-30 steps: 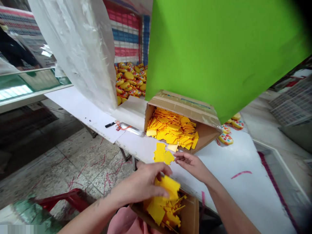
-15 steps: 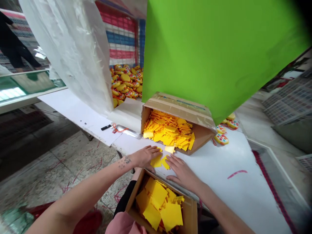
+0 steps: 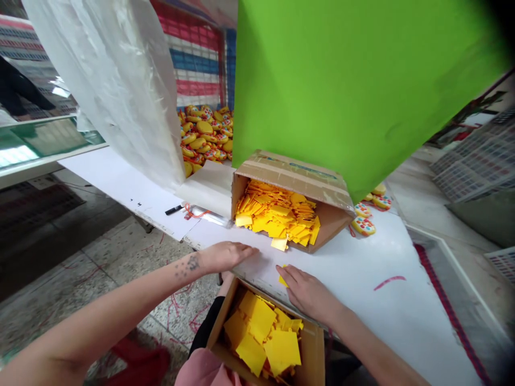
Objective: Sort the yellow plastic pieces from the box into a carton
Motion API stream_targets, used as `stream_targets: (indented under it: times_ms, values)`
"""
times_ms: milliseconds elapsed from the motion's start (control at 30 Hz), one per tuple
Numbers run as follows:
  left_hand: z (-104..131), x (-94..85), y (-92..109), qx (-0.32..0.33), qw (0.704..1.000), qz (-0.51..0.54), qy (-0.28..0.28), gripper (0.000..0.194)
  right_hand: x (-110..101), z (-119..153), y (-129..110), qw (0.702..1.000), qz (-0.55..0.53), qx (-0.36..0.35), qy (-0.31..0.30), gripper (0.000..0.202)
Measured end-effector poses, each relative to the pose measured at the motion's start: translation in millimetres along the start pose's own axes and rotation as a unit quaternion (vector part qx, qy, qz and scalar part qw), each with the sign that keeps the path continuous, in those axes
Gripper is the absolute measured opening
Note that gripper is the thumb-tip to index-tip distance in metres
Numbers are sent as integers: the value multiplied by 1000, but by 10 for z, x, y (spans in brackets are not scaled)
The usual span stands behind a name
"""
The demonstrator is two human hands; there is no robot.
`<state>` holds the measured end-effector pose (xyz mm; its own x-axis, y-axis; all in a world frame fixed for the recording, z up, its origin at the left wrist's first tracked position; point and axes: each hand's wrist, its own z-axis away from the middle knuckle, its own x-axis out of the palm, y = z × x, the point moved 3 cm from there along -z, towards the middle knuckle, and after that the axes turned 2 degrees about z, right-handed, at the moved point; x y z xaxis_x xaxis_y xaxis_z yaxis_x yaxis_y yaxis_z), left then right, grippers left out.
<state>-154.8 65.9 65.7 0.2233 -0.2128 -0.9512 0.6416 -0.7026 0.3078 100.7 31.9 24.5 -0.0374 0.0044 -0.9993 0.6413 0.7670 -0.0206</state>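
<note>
My left hand (image 3: 231, 256) is over the white table edge, its fingers stretched toward the right and nothing visible in them; its thumb is hidden. To the right, my right hand (image 3: 308, 289) has its fingers closed on a small yellow piece (image 3: 283, 276), mostly covered by them. Beyond both hands a cardboard box (image 3: 298, 169) lies on its side, filled with yellow flat pieces (image 3: 273, 212). One piece (image 3: 279, 244) sticks out at its front edge. Below my hands an open cardboard box (image 3: 316, 348) holds larger yellow sheets (image 3: 263, 321).
A green panel (image 3: 341, 80) stands behind the tipped box. Yellow dotted items (image 3: 364, 225) lie right of it, and a pile (image 3: 205, 128) sits behind white plastic (image 3: 132, 96). A black pen (image 3: 174, 210) and a clear tube (image 3: 213, 216) lie left on the table (image 3: 362, 279).
The yellow pieces between my hands have left the tabletop, except one now at my right fingers. My left hand has drawn back leftward, and my right hand has moved slightly right and toward me.
</note>
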Motion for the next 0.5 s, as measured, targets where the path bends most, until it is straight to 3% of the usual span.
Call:
stream_targets:
  times_ms: [133, 233, 300, 400, 500]
  values:
    - [157, -518, 376, -81, 981, 171, 39, 45, 25, -15, 107, 999, 7, 21, 26, 58]
    - [289, -706, 824, -36, 975, 216, -33, 47, -36, -87, 254, 997, -30, 42, 64, 57]
    - [334, -684, 1035, -13, 976, 197, -97, 49, -142, -175, 349, 991, -60, 58, 103, 55]
    - [305, -502, 1182, 44, 966, 178, -180, 44, -366, -375, 490, 980, -38, 103, 164, 47]
    - [201, -312, 1207, 112, 956, 181, -202, 40, -583, -656, 655, 964, 42, 175, 195, 41]
